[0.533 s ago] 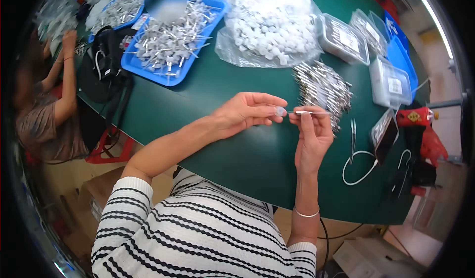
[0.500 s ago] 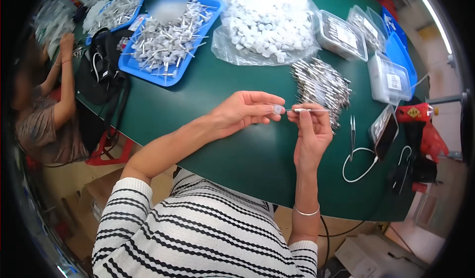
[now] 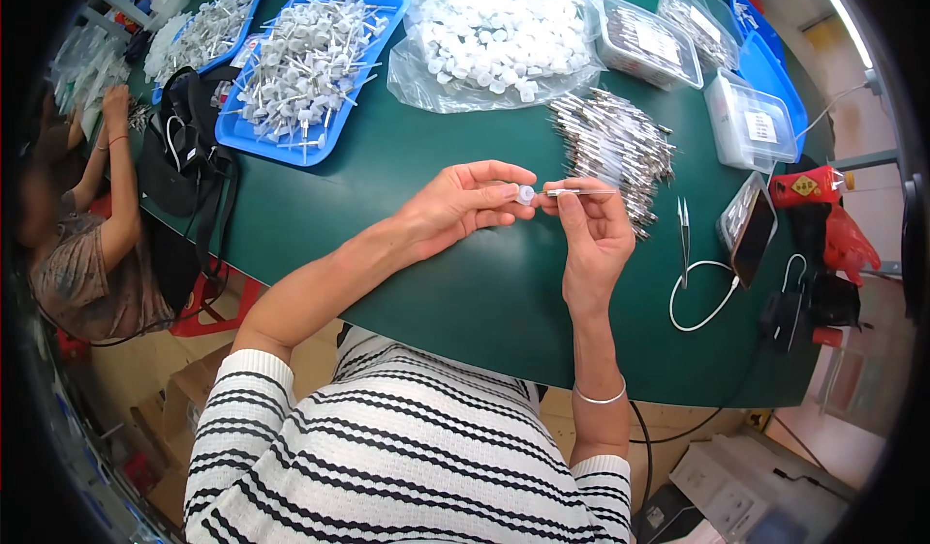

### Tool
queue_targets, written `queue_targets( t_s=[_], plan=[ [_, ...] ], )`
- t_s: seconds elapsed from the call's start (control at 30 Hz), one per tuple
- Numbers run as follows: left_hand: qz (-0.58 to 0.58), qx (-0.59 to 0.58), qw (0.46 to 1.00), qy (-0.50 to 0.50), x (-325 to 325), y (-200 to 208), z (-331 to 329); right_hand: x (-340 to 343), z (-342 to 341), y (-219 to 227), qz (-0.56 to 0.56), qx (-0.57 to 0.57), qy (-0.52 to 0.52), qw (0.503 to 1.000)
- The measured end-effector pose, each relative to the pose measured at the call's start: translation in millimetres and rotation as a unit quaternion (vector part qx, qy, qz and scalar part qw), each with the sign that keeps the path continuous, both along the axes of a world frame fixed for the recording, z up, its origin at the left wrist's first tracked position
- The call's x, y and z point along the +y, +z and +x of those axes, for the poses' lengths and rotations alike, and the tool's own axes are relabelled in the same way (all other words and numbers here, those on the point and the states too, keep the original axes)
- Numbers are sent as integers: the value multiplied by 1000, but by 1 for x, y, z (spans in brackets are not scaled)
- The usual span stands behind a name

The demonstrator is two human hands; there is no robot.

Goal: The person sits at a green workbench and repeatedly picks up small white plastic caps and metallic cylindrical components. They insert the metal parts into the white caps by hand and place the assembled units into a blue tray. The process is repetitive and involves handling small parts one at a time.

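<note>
Between the thumb and fingers of my left hand point(image 3: 460, 207) is a small translucent white plastic cap point(image 3: 525, 195). My right hand point(image 3: 593, 239) pinches a thin metal rod with a thicker sleeve point(image 3: 564, 192), held roughly level. The rod's left end is at the cap; whether it has gone inside, I cannot tell. Just beyond my right hand lies a heap of similar metal rods point(image 3: 625, 152). Farther off, an open clear plastic bag point(image 3: 426, 84) is full of loose white caps point(image 3: 489, 55). To the left, a blue tray point(image 3: 322, 147) holds many white caps with metal rods attached.
Tweezers point(image 3: 684, 244), a white cable point(image 3: 690, 327) and a phone point(image 3: 754, 239) lie to the right. Clear plastic boxes point(image 3: 649, 42) stand at the back right. A black bag point(image 3: 184, 152) sits by the left edge, near another person's arm point(image 3: 118, 186) and a second blue tray point(image 3: 237, 52).
The whole view has shifted slightly, so the table and both hands sit higher and more to the left. Both hands keep their grips, with cap and rod still end to end.
</note>
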State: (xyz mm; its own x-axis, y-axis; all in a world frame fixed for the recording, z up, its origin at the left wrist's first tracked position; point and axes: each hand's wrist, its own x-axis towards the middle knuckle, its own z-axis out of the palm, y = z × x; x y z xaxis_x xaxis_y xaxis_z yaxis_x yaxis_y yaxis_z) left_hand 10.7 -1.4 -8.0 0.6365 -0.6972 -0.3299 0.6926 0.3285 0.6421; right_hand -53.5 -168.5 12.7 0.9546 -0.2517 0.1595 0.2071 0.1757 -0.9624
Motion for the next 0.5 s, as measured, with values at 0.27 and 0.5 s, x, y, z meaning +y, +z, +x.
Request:
queue_targets(
  t_s=[0.27, 0.5],
  plan=[
    [19, -20, 1000, -5, -1, 7, -2, -4, 0, -5, 60, 23, 1, 998],
    [19, 8, 1000, -11, 0, 8, 0, -4, 0, -6, 89, 23, 11, 996]
  ],
)
